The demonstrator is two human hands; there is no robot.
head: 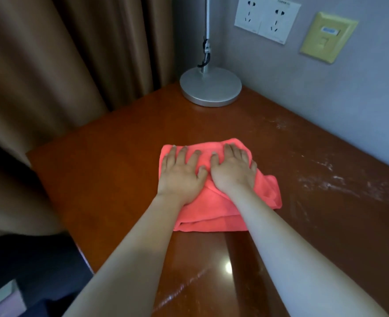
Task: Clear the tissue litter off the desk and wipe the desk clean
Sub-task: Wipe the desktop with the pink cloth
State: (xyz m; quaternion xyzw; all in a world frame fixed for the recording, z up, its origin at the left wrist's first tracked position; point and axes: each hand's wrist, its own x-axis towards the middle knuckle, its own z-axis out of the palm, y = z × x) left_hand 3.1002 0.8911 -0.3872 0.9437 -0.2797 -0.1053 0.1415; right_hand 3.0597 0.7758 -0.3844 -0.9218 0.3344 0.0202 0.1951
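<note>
A folded pink cloth (214, 213) lies flat on the brown wooden desk (111, 170), near its middle. My left hand (180, 173) presses down on the cloth's left part with fingers spread straight. Beside it, my right hand (233, 167) presses on the cloth's right part, fingers also straight. The two hands touch at the thumbs. White smears and streaks (326, 177) mark the desk surface to the right of the cloth. No tissue litter shows in this view.
A silver lamp base (210, 89) with its pole stands at the desk's far corner. Brown curtains (63, 65) hang to the left. On the grey wall sit white sockets (266, 17) and a yellow plate (327, 36). The desk's left edge drops to dark floor.
</note>
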